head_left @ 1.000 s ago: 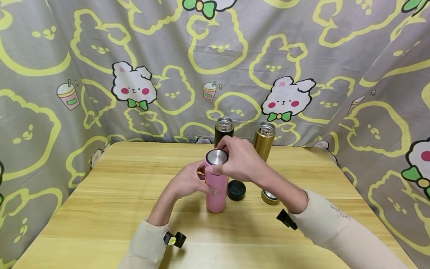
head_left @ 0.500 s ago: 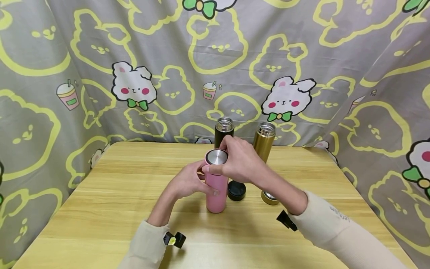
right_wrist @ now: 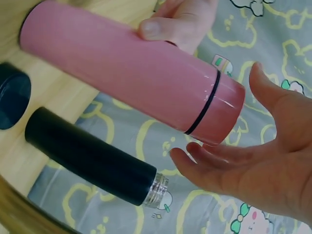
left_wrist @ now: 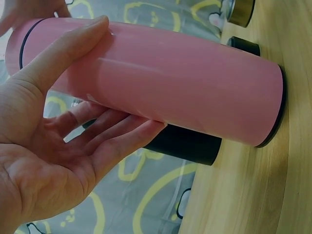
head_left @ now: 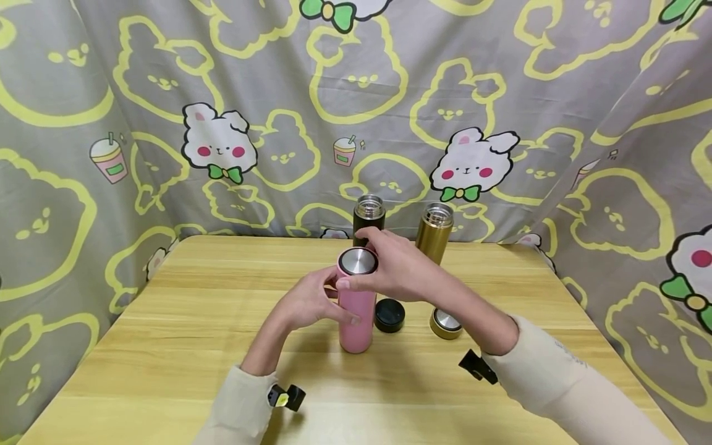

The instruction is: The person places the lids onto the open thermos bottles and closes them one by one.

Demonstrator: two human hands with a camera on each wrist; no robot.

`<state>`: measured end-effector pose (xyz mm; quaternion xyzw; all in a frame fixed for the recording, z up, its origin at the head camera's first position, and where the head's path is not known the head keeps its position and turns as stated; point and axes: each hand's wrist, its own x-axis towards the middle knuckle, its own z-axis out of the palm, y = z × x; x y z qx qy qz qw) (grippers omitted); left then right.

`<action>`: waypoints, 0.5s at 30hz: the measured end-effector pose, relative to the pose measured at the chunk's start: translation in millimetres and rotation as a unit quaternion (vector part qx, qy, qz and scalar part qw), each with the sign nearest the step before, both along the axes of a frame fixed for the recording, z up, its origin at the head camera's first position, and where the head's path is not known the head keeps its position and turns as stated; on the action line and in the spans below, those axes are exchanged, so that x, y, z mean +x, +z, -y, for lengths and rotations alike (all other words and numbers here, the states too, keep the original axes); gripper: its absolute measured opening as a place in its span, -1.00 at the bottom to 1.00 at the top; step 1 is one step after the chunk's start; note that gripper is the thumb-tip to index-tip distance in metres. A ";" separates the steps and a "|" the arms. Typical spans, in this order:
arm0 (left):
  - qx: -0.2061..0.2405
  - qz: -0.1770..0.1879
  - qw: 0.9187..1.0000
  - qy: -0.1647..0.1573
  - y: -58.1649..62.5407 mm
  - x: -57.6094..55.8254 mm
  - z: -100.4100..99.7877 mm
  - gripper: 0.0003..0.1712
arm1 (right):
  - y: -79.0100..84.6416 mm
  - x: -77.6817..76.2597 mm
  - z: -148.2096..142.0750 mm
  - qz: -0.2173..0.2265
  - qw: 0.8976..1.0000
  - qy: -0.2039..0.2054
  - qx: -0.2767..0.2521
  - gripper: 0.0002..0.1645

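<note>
Pink flask (head_left: 356, 306) upright near table (head_left: 167, 346) centre. Left hand (head_left: 309, 301) wraps its body, thumb and fingers curled round. Right hand (head_left: 396, 269) beside the pink lid (head_left: 358, 262); the right wrist view shows its fingers straight, off the lid, gripping nothing. Just right: loose black cap (head_left: 389, 315), gold cap (head_left: 445, 324). Behind: uncapped black flask (head_left: 368, 220), partly hidden by the right hand, and gold flask (head_left: 435, 232), against the bunny-print curtain (head_left: 473, 123).

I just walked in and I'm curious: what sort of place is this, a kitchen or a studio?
Probably a small makeshift recording corner, not a kitchen: a cartoon rabbit-print cloth hangs as backdrop on every side of a bare wooden table, and only a pink flask, a black flask and a gold flask stand on it.
</note>
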<state>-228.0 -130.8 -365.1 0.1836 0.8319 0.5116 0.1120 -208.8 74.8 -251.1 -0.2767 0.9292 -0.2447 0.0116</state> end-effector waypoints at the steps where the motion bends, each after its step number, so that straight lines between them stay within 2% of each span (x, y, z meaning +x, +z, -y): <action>1: -0.002 -0.003 1.000 0.000 0.0 0.0 0.0 -0.20 | 1.7 -0.6 -0.7 0.008 1.000 0.010 0.001 0.00; 8: 0.002 -0.007 1.000 -0.007 0.3 -0.1 -0.4 -0.16 | 10.3 -5.1 -3.7 0.063 0.996 0.057 0.006 -0.16; 15: 0.015 0.004 1.000 -0.013 0.8 0.7 0.4 -0.14 | 8.3 -5.2 -4.0 0.054 0.997 0.046 -0.007 -0.21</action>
